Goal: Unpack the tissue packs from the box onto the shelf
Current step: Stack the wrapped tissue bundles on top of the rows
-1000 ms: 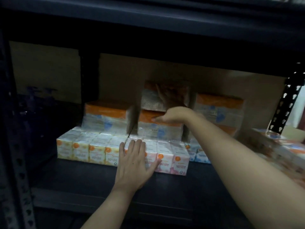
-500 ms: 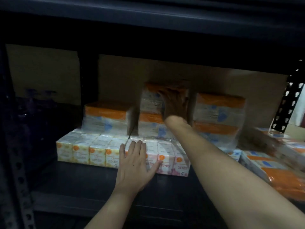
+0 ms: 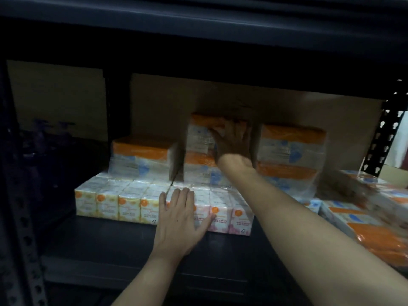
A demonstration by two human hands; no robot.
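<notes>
On the shelf (image 3: 99, 241), left hand (image 3: 181, 217), grip apart, rests flat on the near row of packs (image 3: 119, 204); right hand (image 3: 231, 143), grip apart, presses the upper tissue pack (image 3: 199, 135) of the middle stack.

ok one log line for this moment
left hand: flat against front pack row | right hand: pressing top centre pack | step: placing pack
</notes>
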